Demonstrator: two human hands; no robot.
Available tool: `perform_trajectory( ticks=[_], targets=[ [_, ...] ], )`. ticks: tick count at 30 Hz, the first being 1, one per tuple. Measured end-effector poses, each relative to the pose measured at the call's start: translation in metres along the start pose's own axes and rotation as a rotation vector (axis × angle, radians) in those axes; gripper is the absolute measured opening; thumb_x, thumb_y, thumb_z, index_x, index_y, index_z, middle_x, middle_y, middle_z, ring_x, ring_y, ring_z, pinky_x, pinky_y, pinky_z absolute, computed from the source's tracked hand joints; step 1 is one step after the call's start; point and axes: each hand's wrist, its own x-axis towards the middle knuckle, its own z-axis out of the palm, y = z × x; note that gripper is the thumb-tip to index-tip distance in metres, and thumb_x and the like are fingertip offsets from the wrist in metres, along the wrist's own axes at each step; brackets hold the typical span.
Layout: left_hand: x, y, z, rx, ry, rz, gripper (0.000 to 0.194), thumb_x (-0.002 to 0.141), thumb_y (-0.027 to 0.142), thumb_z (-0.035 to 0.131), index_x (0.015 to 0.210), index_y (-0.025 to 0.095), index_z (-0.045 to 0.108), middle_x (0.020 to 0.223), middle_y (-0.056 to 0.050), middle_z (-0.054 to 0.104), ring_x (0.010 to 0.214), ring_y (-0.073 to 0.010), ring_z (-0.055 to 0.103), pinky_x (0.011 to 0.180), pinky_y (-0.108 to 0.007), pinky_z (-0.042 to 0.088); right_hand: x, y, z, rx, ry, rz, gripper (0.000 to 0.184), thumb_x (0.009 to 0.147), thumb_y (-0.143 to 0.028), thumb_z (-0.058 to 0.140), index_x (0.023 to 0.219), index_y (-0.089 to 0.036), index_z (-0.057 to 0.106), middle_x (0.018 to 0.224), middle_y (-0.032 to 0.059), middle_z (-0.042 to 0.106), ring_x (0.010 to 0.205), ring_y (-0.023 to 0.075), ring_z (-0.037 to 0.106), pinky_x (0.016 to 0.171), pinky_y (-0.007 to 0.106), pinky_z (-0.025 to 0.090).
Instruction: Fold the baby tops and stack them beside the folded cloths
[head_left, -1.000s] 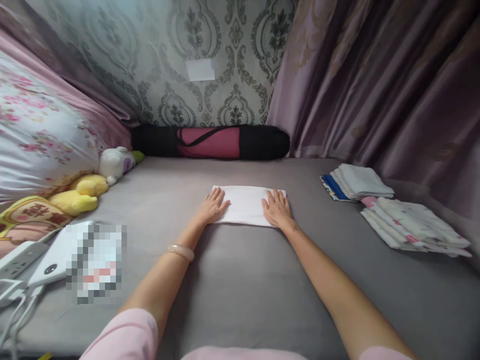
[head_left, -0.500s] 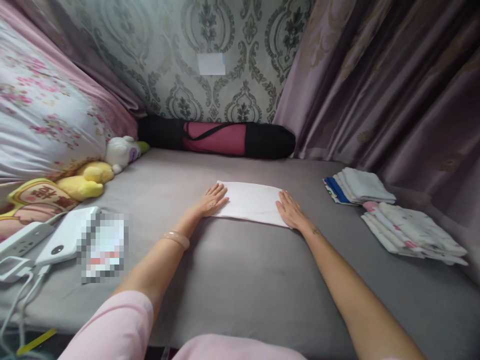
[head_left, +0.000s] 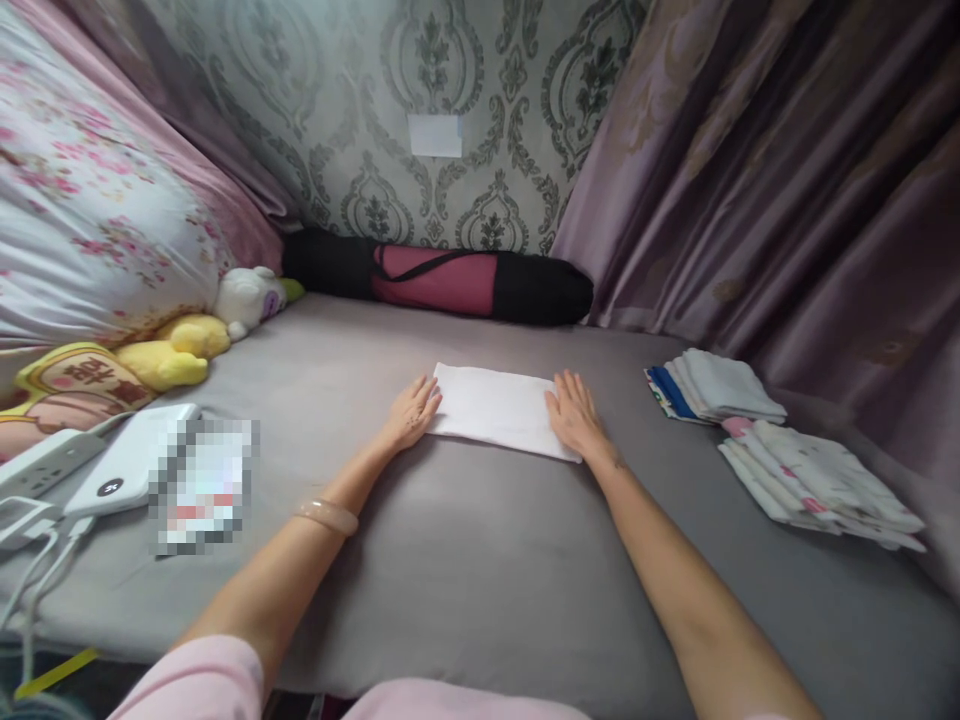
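A white folded cloth (head_left: 495, 408) lies flat on the grey bed sheet (head_left: 465, 560), longer from side to side than from front to back. At its left edge rests my left hand (head_left: 414, 410), fingers stretched out and touching the cloth's border. My right hand (head_left: 575, 415) lies flat over the cloth's right end with its fingers extended, covering part of that edge. Neither hand grips anything.
On the right are a stack of folded cloths (head_left: 731, 385) and a patterned folded stack (head_left: 825, 475). A black and red long bag (head_left: 435, 277) lies by the wall. Plush toys (head_left: 172, 350), a power bank (head_left: 135, 460) and a power strip (head_left: 49, 465) sit left.
My left hand has slid left, from on top of the cloth to its edge. My right hand stays at the right end. The view has tilted slightly.
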Motion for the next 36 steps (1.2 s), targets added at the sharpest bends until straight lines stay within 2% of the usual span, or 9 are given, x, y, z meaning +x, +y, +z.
perform_trajectory(
  ticks=[3,8,13,17,21,27,32,36],
  targets=[
    [-0.007,0.002,0.002,0.056,0.003,0.032,0.061,0.097,0.05,0.022,0.144,0.015,0.039,0.154,-0.015,0.033,0.142,-0.0265,0.029,0.116,-0.043,0.023,0.002,-0.014,0.008,-0.016,-0.026,-0.04,0.064,0.099,-0.043,0.018,0.151,-0.008,0.025,0.159,0.0125,0.018,0.147,0.0254,0.009,0.118,0.044,0.011],
    [-0.01,0.004,0.003,0.106,0.012,0.048,0.056,0.097,0.05,0.025,0.141,0.02,0.044,0.151,-0.011,0.039,0.141,-0.0265,0.032,0.115,-0.045,0.024,0.003,-0.01,0.023,-0.017,-0.18,0.045,0.065,0.098,-0.046,0.015,0.152,-0.009,0.024,0.159,0.0098,0.019,0.147,0.0249,0.011,0.118,0.045,0.012],
    [-0.01,0.007,0.0,0.107,0.037,0.053,0.054,0.098,0.044,0.024,0.138,0.017,0.047,0.147,-0.011,0.044,0.138,-0.0258,0.036,0.115,-0.043,0.026,0.004,-0.007,0.019,-0.024,-0.205,0.043,0.066,0.098,-0.046,0.015,0.152,-0.009,0.022,0.159,0.0091,0.017,0.147,0.0247,0.009,0.118,0.045,0.011],
    [-0.01,0.01,-0.004,0.096,0.041,0.059,0.051,0.098,0.041,0.025,0.136,0.017,0.05,0.145,-0.011,0.048,0.136,-0.0244,0.04,0.114,-0.042,0.029,0.004,-0.012,0.012,-0.036,-0.24,0.046,0.065,0.098,-0.045,0.017,0.152,-0.009,0.022,0.159,0.0102,0.017,0.147,0.0263,0.01,0.117,0.05,0.008],
    [-0.011,0.012,-0.005,0.08,0.039,0.043,0.053,0.098,0.041,0.024,0.137,0.014,0.048,0.145,-0.013,0.046,0.137,-0.025,0.039,0.114,-0.043,0.029,0.005,-0.033,0.005,-0.073,-0.18,0.037,0.064,0.098,-0.041,0.019,0.15,-0.005,0.026,0.158,0.0143,0.019,0.147,0.0271,0.011,0.117,0.051,0.005],
    [-0.011,0.009,-0.003,0.064,0.046,0.032,0.053,0.099,0.04,0.024,0.137,0.013,0.048,0.144,-0.014,0.048,0.136,-0.0237,0.04,0.115,-0.042,0.029,0.011,-0.08,0.011,-0.015,-0.126,-0.125,0.066,0.099,-0.042,0.018,0.15,-0.002,0.024,0.158,0.0141,0.018,0.147,0.0247,0.01,0.118,0.042,0.005],
    [-0.01,0.006,-0.001,0.047,0.075,0.039,0.051,0.098,0.042,0.024,0.135,0.016,0.05,0.143,-0.011,0.05,0.136,-0.0224,0.04,0.114,-0.041,0.03,0.016,-0.083,0.032,-0.01,-0.162,-0.109,0.067,0.098,-0.044,0.018,0.15,-0.001,0.025,0.157,0.0142,0.023,0.146,0.024,0.014,0.118,0.038,0.007],
    [-0.011,0.007,-0.004,0.018,0.057,0.031,0.053,0.098,0.041,0.024,0.135,0.013,0.049,0.143,-0.013,0.049,0.136,-0.0231,0.04,0.115,-0.041,0.029,0.017,-0.08,0.036,-0.004,-0.174,-0.11,0.068,0.098,-0.045,0.02,0.15,-0.002,0.025,0.157,0.0145,0.022,0.146,0.0249,0.014,0.118,0.039,0.007]
  ],
)
